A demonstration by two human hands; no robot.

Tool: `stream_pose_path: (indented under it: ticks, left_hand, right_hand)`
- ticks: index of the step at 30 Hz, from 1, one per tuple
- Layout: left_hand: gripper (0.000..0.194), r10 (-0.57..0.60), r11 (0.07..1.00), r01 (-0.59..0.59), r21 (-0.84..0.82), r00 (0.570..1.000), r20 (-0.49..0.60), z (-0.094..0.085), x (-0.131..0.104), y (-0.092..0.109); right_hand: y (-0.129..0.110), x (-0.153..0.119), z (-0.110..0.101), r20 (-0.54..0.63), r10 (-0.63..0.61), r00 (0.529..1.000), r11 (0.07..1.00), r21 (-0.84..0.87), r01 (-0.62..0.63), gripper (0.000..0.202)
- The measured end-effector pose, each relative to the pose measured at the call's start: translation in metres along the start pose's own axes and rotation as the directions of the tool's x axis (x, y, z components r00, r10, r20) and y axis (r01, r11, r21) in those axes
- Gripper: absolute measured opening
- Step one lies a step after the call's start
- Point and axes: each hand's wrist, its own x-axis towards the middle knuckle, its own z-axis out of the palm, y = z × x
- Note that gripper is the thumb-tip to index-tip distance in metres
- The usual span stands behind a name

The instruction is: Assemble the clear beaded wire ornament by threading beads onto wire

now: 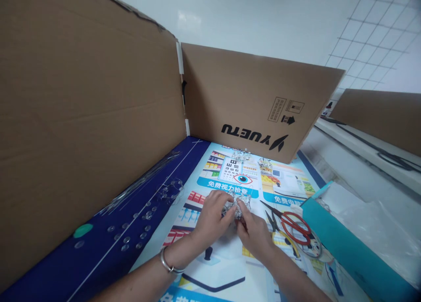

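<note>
Over the printed mat, both hands close around a tangled cluster of clear beads and thin wire (237,206). My left hand (213,213), with a silver bangle at the wrist, pinches its left side. My right hand (254,232) grips the lower right side with curled fingers. Thin wire ends poke up above the cluster, and the fingers cover part of it. Two similar bead clusters lie farther back, a wider one (241,156) and a smaller one (265,164). Right of my right hand rest red-handled scissors (301,237) and yellow-handled pliers (285,238).
Loose clear beads (126,239), a looped bead piece (171,188), straight wires (141,183) and a green disc (83,231) lie on the blue strip at left. Cardboard panels (250,87) stand behind and left. A teal box (342,240) with clear plastic is at right.
</note>
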Motion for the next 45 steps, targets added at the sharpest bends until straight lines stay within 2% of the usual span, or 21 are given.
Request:
stream_pose_path:
  ticks: [11,20,25,30,39,45]
  left_hand:
    - [0.006,-0.001,0.999,0.000,0.041,1.000,0.023,-0.0014,-0.0007,0.0015]
    - [0.008,0.000,1.000,0.000,0.012,1.000,0.009,-0.0002,0.0001,0.0004]
    - [0.008,-0.007,1.000,0.007,0.004,1.000,0.027,-0.0004,0.0004,0.0016]
    - [0.008,-0.014,1.000,0.014,0.004,0.999,0.039,-0.0003,0.0007,0.0016]
    - [0.008,-0.001,1.000,0.001,0.013,1.000,0.019,0.0024,-0.0002,-0.0024]
    - [0.008,-0.002,1.000,0.002,0.014,1.000,0.015,0.0025,0.0002,-0.0027]
  right_hand:
    - [0.0034,-0.0001,0.0030,-0.014,-0.025,1.000,1.000,0.002,0.025,0.058]
    - [0.0009,0.0012,-0.0006,0.023,-0.011,1.000,0.999,0.037,0.011,0.060]
    - [0.0022,0.0017,0.0006,0.059,-0.016,0.998,1.000,-0.001,0.016,0.057]
    - [0.0033,0.0014,0.0023,0.044,-0.019,0.999,0.999,-0.027,0.020,0.056]
    - [-0.0022,0.0026,-0.0032,0.097,0.012,0.995,0.999,-0.049,-0.008,0.062]
    - [-0.0013,0.0026,-0.0023,0.071,-0.006,0.997,1.000,-0.026,0.007,0.063]
